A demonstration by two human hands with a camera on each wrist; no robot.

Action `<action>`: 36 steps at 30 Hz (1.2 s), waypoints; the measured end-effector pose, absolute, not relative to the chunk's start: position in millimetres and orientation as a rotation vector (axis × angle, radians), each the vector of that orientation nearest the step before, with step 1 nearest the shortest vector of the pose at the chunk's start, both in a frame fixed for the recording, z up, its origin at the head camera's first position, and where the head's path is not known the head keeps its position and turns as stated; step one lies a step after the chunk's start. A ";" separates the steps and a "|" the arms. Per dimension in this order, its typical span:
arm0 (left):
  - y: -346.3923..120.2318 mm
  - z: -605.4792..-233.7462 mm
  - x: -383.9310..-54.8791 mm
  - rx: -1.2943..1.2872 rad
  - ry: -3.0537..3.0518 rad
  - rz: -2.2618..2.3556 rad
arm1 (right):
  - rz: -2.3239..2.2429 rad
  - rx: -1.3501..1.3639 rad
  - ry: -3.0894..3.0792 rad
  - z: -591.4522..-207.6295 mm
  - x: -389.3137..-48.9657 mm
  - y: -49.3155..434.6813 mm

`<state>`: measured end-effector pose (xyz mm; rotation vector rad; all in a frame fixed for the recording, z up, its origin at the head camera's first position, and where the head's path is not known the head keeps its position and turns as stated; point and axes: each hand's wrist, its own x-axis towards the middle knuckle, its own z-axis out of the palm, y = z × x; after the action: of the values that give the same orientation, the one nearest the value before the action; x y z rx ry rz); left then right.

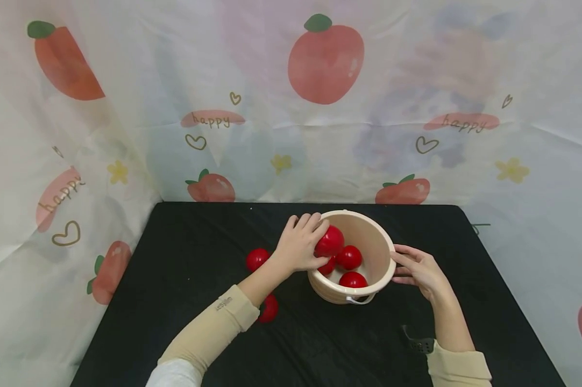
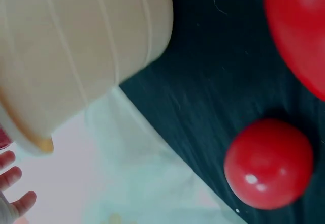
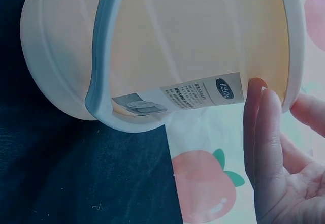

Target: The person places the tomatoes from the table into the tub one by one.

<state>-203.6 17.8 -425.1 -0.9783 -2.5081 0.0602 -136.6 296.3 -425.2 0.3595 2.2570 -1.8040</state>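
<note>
A cream bucket (image 1: 383, 236) with a pale handle (image 1: 360, 300) stands tilted toward the head camera. My left hand (image 1: 298, 244) grips a glossy red ball (image 1: 331, 240) over the left side of its mouth. Inside the bucket lie three similar balls, among them one in the middle (image 1: 349, 257) and one near the front wall (image 1: 353, 280). At the opposite rim, my right hand (image 1: 417, 269) pinches the edge; the right wrist view shows straight fingers (image 3: 266, 127) along the outer wall beside a printed label (image 3: 203, 93) and the thumb across the rim.
Two more red balls lie on the black tabletop (image 1: 199, 236) left of the bucket, one farther back (image 1: 257, 259) and one nearer (image 1: 268, 309), partly behind my left forearm. A fruit-printed cloth (image 1: 271, 70) hangs behind the table and along its left side.
</note>
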 end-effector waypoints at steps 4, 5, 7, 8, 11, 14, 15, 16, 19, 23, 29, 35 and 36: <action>38.6 -426.8 -205.7 -1.035 -2.550 0.115 | -1.804 0.354 2.256 -425.2 -136.3 296.3; 43.6 -427.0 -205.8 -1.047 -2.562 0.122 | -1.805 0.352 2.257 -425.2 -136.3 296.5; 53.9 -427.6 -205.8 -1.070 -2.588 0.130 | -1.805 0.348 2.260 -425.3 -136.1 296.8; 58.9 -427.8 -205.5 -1.082 -2.600 0.132 | -1.806 0.346 2.261 -425.4 -136.0 296.9; 73.1 -430.3 -204.9 -1.136 -2.630 0.165 | -1.801 0.339 2.268 -426.0 -135.7 296.8; 85.9 -434.2 -204.3 -1.193 -2.655 0.239 | -1.787 0.327 2.279 -426.9 -135.5 296.2; 89.9 -435.8 -204.3 -1.212 -2.663 0.268 | -1.783 0.324 2.282 -427.2 -135.5 296.0; 93.9 -437.3 -204.2 -1.230 -2.665 0.300 | -1.779 0.320 2.287 -427.4 -135.6 296.0; 105.8 -441.4 -204.6 -1.285 -2.653 0.404 | -1.774 0.316 2.298 -427.8 -135.5 296.3; 119.5 -447.0 -205.6 -1.337 -2.647 0.570 | -1.779 0.315 2.293 -428.0 -135.2 296.9; 129.0 -455.0 -205.5 -1.350 -2.726 0.776 | -1.786 0.317 2.290 -427.9 -134.9 297.1; 130.5 -457.5 -204.7 -1.325 -2.765 0.826 | -1.790 0.324 2.287 -429.4 -136.0 297.5; 130.4 -457.6 -204.6 -1.321 -2.768 0.833 | -1.793 0.326 2.284 -429.8 -136.1 297.5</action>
<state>-204.6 130.4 -457.6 -1.3213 -2.7683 0.8334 -136.1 297.5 -429.8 0.3260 2.2842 -1.7927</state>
